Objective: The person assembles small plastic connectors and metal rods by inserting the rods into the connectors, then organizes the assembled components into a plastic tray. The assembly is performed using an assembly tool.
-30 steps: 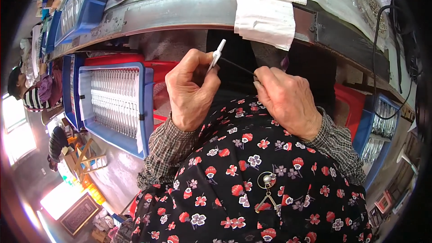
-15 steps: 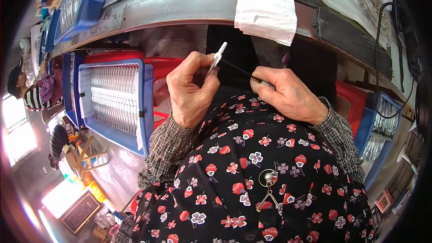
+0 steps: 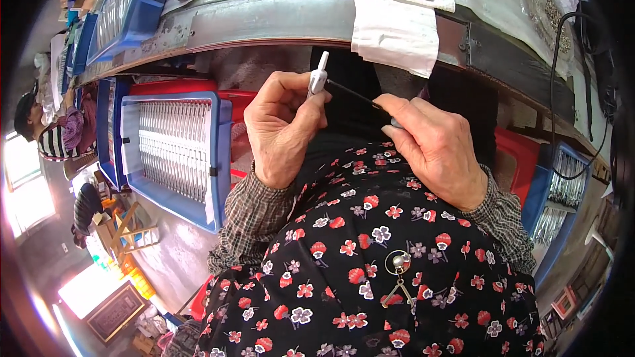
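Note:
My left hand (image 3: 286, 125) is closed in a pinch round a slim silvery metal piece (image 3: 318, 80), whose narrow tip points up and away from me. Most of its length is hidden by the fingers. From the right, my right hand (image 3: 440, 142) grips a thin dark rod-like tool (image 3: 354, 94), perhaps a slim file or screwdriver; its grey handle is largely covered by the fingers. The tool's far end meets, or nearly meets, the side of the metal piece; I cannot tell which. Both hands are above my lap, before a black flowered apron (image 3: 370, 258).
A blue tray (image 3: 221, 158) of lined-up silvery pieces is on my left, by a red stool (image 3: 238, 102). Another blue tray (image 3: 559, 218) is at right. The workbench edge (image 3: 264, 23) runs ahead, with a white cloth (image 3: 395, 33) hanging over. A person (image 3: 49, 122) is at far left.
My right hand has turned and drawn slightly back to the right, its fingers now stretched further along the tool. The metal piece has tilted more upright in my left hand.

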A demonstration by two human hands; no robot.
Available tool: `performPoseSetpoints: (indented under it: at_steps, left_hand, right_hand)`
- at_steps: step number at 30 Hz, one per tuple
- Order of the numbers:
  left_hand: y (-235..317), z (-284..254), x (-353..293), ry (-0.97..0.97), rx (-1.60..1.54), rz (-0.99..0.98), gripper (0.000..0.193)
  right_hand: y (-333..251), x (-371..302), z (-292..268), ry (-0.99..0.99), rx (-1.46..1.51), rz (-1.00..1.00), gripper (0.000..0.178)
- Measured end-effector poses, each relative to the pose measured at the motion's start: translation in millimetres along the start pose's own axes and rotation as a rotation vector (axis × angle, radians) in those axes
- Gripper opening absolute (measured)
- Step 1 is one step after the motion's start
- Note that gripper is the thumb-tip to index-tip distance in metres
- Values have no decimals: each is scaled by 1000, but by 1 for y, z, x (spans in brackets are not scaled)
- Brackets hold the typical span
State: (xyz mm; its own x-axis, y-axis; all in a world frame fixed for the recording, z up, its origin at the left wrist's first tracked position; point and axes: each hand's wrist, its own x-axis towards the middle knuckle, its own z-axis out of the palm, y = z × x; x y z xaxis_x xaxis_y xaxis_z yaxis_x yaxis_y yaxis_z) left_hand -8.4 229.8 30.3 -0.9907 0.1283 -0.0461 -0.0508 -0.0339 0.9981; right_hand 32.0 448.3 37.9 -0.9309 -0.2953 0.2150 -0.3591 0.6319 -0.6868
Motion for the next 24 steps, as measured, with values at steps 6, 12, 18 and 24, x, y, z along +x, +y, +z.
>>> performPoseSetpoints:
  at_steps: [6,12,18,24]
  left_hand:
    - [3,4,0,-19,-73,-50,16]
    - [1,6,-1,-15,-60,-46,17]
    - [1,9,-2,15,-5,-23,16]
    - [-5,13,-4,94,269,150,18]
  right_hand:
    - [-3,1,0,11,-30,-7,34]
    - [-2,0,1,5,-9,-2,33]
    - [0,0,3,11,31,4,33]
    - [7,-2,7,19,153,11,34]
